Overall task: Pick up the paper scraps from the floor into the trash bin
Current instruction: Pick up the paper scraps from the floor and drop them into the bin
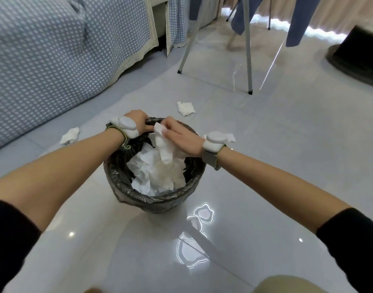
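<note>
Trash bin point(158, 203) — one, black-lined, standing on the floor point(265, 176) between the forearms.

Left hand point(137, 123): fingers curled over the far rim, clamped on liner and edge, presumably to steady the bin while paper goes in.

Right hand point(179, 137): fingers pinched together on the held scrap point(163, 150). The scrap hangs over the bin's mouth, its lower end touching the crumpled paper point(147, 172) inside — likely about to be released or pushed down.

Scraps lying on the floor, three:
- far scrap point(186, 108), beyond the bin
- left scrap point(70, 135), near the bed point(54, 60)
- right scrap point(231, 137), mostly hidden behind the right wrist

Paper in the bin: a heap, pieces not countable.

Hands, two; both occupied.
</note>
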Tool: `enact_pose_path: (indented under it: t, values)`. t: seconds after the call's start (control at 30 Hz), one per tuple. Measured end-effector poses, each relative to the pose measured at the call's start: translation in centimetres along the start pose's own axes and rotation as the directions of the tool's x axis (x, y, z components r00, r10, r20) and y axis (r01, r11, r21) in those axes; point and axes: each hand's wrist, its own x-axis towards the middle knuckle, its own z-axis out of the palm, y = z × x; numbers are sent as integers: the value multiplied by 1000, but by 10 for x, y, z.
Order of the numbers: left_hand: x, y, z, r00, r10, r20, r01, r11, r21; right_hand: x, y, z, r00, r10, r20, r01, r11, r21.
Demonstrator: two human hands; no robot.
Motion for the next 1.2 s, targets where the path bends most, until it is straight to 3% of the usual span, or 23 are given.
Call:
enact_pose_path:
  t: [0.17, 0.27, 0.33, 0.4, 0.57, 0.7, 0.9, 1.0, 1.2]
  values:
    - [3, -51, -37, 991, -120, -52, 114, 988, -103, 27, -68, 28, 993, 23, 119, -36, 993, 108]
    - [-8, -92, -60, 995, -84, -56, 83, 996, -25, 52, -100, 46, 963, 20, 270, 18, 990, -139]
    - [-13, -120, -73, 995, -67, -73, 68, 998, 13, 70, -115, 53, 913, 59, 405, 99, 928, -359]
    - [-16, -151, -84, 995, -62, -76, 62, 998, 2, 93, -129, 62, 891, 94, 445, 129, 886, -445]
    - [-35, -208, -99, 992, -110, -67, 107, 993, -49, 148, -149, 93, 974, -24, 225, 122, 892, -436]
    - [-43, -247, -94, 981, -178, -72, 174, 983, -61, 184, -143, 103, 980, -37, 196, 123, 886, -447]
    - [-21, -250, -65, 986, -163, -37, 161, 986, -53, 193, -74, 62, 980, 120, 161, -7, 819, -574]
    - [2, -228, -45, 987, -159, -33, 157, 986, -58, 189, -18, 13, 952, 293, 84, -186, 776, -602]
    - [46, -168, -27, 992, -122, -22, 119, 987, -108, 176, 85, -66, 863, 498, -83, -455, 696, -555]
